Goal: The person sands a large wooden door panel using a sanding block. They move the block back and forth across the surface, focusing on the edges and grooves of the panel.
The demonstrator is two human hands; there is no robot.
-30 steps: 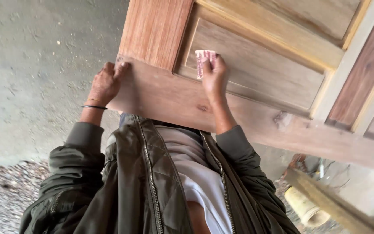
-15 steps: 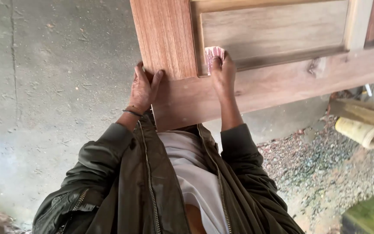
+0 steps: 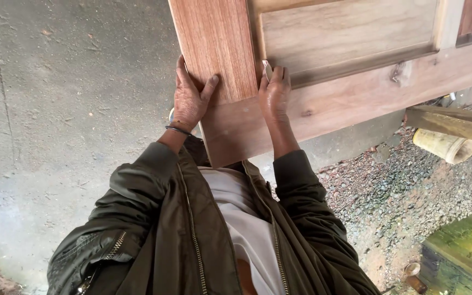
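A wooden door [image 3: 323, 71] is filling the top of the view from about 11 to 3 o'clock, reddish stile on the left, paler recessed panel in the middle. The left hand [image 3: 189, 98] is gripping the door's outer edge, fingers wrapping round the side and thumb spreading over the face. The right hand [image 3: 274, 98] is lying flat on the bottom rail, fingers pressing together on a small pale pad [image 3: 267, 70], maybe sandpaper, at the panel's corner. Bare grey concrete [image 3: 61, 109] is running from 7 to 11 o'clock, gravel [image 3: 389, 191] is sitting at 4, and a bamboo piece [image 3: 446, 146] is lying under a timber beam [image 3: 454, 117] at 3.
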